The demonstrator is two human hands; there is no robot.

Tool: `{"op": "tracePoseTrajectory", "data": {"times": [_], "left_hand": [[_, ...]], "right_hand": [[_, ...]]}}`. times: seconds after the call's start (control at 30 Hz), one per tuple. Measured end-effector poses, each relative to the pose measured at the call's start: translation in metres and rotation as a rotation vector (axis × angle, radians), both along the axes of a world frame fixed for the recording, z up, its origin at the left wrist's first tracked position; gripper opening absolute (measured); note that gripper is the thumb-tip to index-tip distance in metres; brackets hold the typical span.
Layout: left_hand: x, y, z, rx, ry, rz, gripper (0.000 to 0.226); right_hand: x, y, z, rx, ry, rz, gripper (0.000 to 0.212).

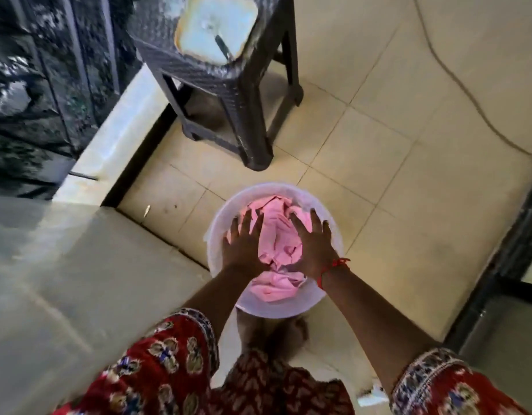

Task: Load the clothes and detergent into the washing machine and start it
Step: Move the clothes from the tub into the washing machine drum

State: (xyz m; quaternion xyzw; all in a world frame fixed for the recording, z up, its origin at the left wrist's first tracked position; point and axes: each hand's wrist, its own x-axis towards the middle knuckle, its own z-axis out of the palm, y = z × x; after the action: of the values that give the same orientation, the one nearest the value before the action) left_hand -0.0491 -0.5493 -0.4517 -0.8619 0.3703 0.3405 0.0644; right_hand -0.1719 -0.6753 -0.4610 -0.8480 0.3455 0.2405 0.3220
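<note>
Your left hand [243,247] and right hand [314,247] lie flat, fingers spread and gripping nothing, on the crumpled pink clothes [278,244] filling the white bucket [333,235] on the tiled floor [378,175] below you.

Soft, even daylight filled the scene, brightest on the cream tiled floor [378,163] at right. The far left, behind dark window bars [49,70], stayed dim and smeared. Motion blur softened the whole frame, most on the grey slab [64,280] at near left. Wide-angle bending curved the edges. The pink crumpled cloth [276,235] glowed, slightly overexposed.
</note>
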Motion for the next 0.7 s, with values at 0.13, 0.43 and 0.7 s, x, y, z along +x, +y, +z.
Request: {"op": "tracePoseTrajectory", "data": {"times": [0.13, 0.43, 0.7], "left_hand": [[0.014, -0.004, -0.077, 0.002, 0.039, -0.060, 0.131], [0.026, -0.015, -0.185, -0.044, 0.096, -0.176, 0.141], [0.025, -0.029, -0.224, -0.154, 0.089, -0.196, 0.070]], "right_hand": [[0.011, 0.004, -0.065, -0.007, 0.027, 0.019, 0.127], [0.024, 0.020, -0.178, -0.013, 0.087, -0.090, 0.121], [0.036, 0.011, -0.211, -0.037, 0.137, -0.107, 0.074]]}}
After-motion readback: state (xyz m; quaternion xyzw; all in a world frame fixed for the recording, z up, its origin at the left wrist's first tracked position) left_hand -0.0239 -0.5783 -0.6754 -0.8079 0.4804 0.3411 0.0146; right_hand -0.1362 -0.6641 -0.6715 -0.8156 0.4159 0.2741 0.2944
